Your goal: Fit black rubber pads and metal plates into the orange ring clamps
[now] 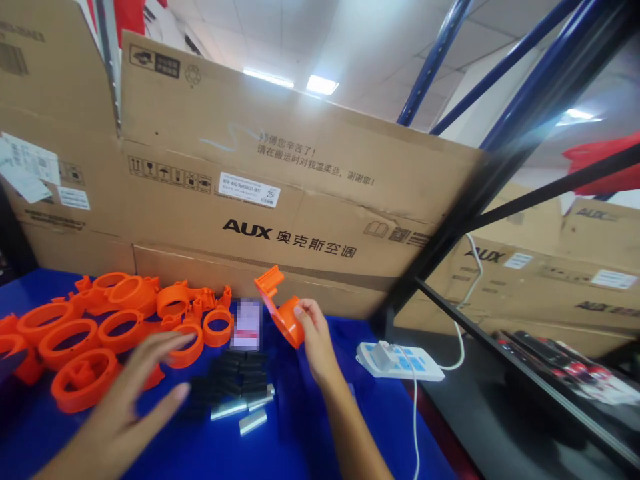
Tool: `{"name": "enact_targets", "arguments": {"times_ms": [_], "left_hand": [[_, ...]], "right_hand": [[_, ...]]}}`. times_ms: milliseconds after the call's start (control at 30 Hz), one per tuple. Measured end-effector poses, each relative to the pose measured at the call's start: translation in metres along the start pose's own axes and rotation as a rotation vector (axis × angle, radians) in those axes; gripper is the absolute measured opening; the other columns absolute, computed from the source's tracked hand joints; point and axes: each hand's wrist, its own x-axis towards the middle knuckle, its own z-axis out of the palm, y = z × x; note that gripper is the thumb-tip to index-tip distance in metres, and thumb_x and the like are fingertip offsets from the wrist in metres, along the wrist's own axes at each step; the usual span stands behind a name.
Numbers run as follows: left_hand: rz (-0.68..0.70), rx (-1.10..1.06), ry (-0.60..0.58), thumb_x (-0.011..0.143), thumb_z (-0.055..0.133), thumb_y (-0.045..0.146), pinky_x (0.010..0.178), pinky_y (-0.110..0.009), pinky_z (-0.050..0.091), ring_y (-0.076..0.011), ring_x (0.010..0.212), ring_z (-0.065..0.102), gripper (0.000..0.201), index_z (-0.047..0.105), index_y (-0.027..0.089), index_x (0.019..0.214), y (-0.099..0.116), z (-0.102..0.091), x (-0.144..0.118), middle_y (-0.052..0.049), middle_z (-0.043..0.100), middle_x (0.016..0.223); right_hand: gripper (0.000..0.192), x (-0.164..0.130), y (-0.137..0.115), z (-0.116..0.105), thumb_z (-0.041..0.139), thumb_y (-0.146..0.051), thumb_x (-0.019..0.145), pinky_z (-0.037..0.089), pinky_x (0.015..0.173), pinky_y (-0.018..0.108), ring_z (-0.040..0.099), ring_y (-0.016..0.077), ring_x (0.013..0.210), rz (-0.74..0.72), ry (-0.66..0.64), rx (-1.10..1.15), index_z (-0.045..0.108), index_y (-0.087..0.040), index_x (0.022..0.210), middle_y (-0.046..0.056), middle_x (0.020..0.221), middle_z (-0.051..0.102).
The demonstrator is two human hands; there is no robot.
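Observation:
My right hand (314, 333) grips an orange plastic ring part (287, 319) by its curved band, thumb on the near face. A bracket-like arm of that part sticks up to the left, in front of the cardboard. Over the left side of the table, my left hand (135, 393) is spread with thumb and fingers apart and nothing between them. Several orange ring parts (69, 339) lie beyond and beside it. Between the hands sit dark black pieces (245, 373) in a cluster, with several silver metal pieces (253, 422) at their near edge.
A blue table surface (200, 453) carries the parts. Behind it stands a large AUX cardboard box (300, 200). At right lies a white power strip (400, 360) with a cable, near a black rack post (440, 247). A phone-like, blurred-out rectangle (247, 325) lies by the rings.

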Motion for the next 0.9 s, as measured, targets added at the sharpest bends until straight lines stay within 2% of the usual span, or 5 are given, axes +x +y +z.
{"name": "enact_targets", "arguments": {"times_ms": [167, 267, 533, 733, 900], "left_hand": [[-0.029, -0.054, -0.332, 0.092, 0.070, 0.044, 0.112, -0.054, 0.044, -0.0380, 0.137, 0.054, 0.083, 0.030, 0.031, 0.163, 0.000, 0.116, 0.067, -0.017, 0.047, 0.159], [-0.060, -0.166, -0.418, 0.091, 0.069, 0.046, 0.110, -0.051, 0.046, -0.0368, 0.132, 0.059, 0.073, 0.041, 0.026, 0.156, -0.026, 0.145, 0.090, -0.016, 0.057, 0.151], [-0.101, -0.282, -0.235, 0.087, 0.070, 0.045, 0.114, -0.045, 0.041, -0.0369, 0.137, 0.053, 0.053, 0.065, 0.019, 0.133, -0.046, 0.121, 0.099, -0.012, 0.069, 0.138], [-0.183, -0.503, -0.328, 0.084, 0.068, 0.050, 0.066, -0.032, 0.054, -0.0245, 0.073, 0.068, 0.044, 0.072, 0.021, 0.117, -0.036, 0.095, 0.090, -0.004, 0.076, 0.091], [-0.236, -0.506, -0.340, 0.078, 0.075, 0.050, 0.066, -0.032, 0.055, -0.0259, 0.074, 0.068, 0.056, 0.070, 0.021, 0.126, -0.041, 0.084, 0.078, -0.008, 0.077, 0.095]], "right_hand": [[0.032, -0.029, 0.010, 0.023, 0.041, -0.053, 0.104, 0.051, 0.070, 0.028, 0.060, 0.0176, 0.077, 0.010, 0.034, 0.128, 0.052, -0.023, 0.101, 0.001, 0.089, 0.061], [0.034, -0.046, 0.015, 0.027, 0.044, -0.053, 0.104, 0.052, 0.079, 0.031, 0.061, 0.0199, 0.087, 0.007, 0.011, 0.126, 0.057, -0.022, 0.106, 0.004, 0.096, 0.064], [0.037, -0.050, 0.003, 0.005, 0.028, -0.043, 0.111, 0.048, 0.085, 0.032, 0.060, 0.0199, 0.096, -0.058, -0.272, 0.054, 0.059, -0.022, 0.114, 0.005, 0.105, 0.063], [0.018, -0.043, -0.002, -0.021, 0.068, -0.024, 0.090, 0.040, 0.098, 0.040, 0.056, 0.0208, 0.093, -0.128, -0.612, -0.359, 0.059, -0.021, 0.074, 0.000, 0.088, 0.060], [0.008, -0.058, -0.006, -0.017, 0.076, -0.018, 0.080, 0.031, 0.109, 0.050, 0.052, 0.0236, 0.103, -0.125, -0.791, -0.490, 0.071, -0.024, 0.082, 0.002, 0.104, 0.059]]}}
